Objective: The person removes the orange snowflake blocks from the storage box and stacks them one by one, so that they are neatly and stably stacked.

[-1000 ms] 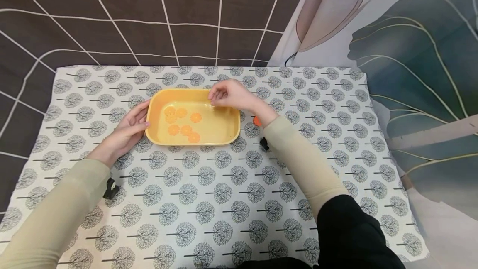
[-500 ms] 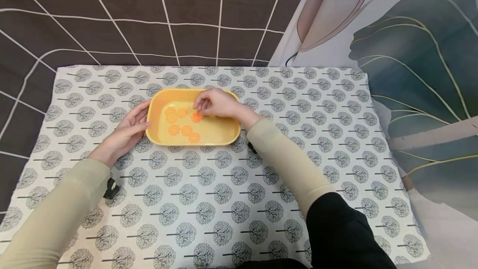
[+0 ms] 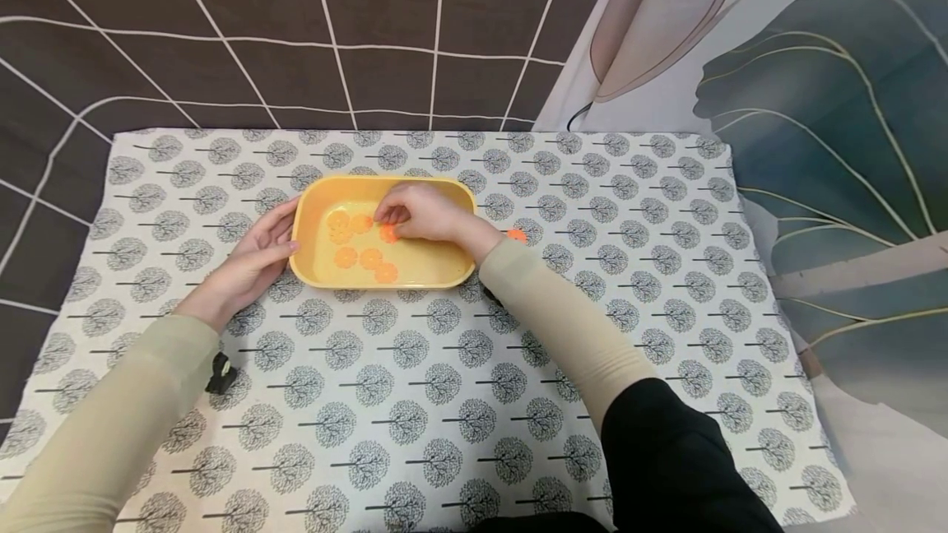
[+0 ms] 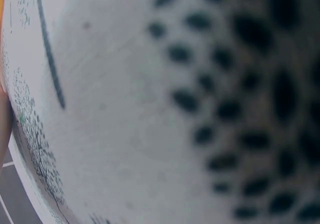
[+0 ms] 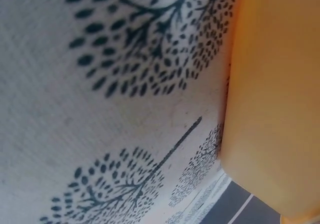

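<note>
A yellow rectangular tub (image 3: 444,270) stands on the cloth. Several thin orange slices with scalloped edges, such as one slice (image 3: 345,257), lie on its bottom, mostly at the left. My left hand (image 3: 255,253) holds the tub's left end, thumb at the rim and fingers along the wall. Inside the tub is my right hand (image 3: 425,212), fingers bent downward. Its thumb and fingers pinch a bright orange slice (image 3: 388,234) near the middle. In the right wrist view, the tub's outer wall (image 5: 275,98) fills the right side.
A white cloth (image 3: 415,434) with a dark tree print covers the table. Past the tub's right end lies an orange round piece (image 3: 516,234), partly behind the right sleeve. Dark tiled fabric (image 3: 370,81) hangs behind the table's far edge.
My right hand has moved left and down from the tub's far right rim to the slices inside. My left hand and the tub have stayed put.
</note>
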The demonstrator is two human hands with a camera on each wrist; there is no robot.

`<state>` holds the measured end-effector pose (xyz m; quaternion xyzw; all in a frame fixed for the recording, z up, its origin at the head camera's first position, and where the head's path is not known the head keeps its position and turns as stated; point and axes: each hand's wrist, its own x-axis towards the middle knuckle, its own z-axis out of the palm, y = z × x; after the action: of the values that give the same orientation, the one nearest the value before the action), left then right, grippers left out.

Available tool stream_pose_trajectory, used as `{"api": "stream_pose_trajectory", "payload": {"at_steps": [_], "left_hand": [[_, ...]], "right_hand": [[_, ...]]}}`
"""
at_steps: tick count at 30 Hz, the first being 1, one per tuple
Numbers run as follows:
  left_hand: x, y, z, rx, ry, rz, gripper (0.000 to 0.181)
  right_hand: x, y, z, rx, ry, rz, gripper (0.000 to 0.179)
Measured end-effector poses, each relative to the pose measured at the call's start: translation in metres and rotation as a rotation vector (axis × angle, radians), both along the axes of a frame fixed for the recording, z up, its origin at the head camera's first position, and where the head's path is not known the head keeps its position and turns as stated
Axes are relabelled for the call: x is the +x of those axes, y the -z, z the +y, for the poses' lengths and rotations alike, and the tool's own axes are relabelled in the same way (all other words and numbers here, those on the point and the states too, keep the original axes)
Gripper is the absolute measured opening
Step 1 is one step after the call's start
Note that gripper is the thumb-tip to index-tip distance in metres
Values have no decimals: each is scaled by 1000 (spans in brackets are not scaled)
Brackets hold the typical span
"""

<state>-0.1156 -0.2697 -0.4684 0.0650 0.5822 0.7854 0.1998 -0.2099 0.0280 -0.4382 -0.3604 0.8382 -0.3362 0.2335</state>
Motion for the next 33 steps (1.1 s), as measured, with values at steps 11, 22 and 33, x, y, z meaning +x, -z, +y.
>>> {"api": "stream_pose_trajectory", "payload": {"at_steps": [11,22,33], "left_hand": [[0,0,-1,-6,4,7,74],[0,1,0,-10,0,13,74],[1,0,0,-14,4,9,74]], "right_hand": [[-1,3,-1,56,-34,33,40],[2,2,-2,98,-43,59,39],[4,0,0,148,-62,129,26]]}}
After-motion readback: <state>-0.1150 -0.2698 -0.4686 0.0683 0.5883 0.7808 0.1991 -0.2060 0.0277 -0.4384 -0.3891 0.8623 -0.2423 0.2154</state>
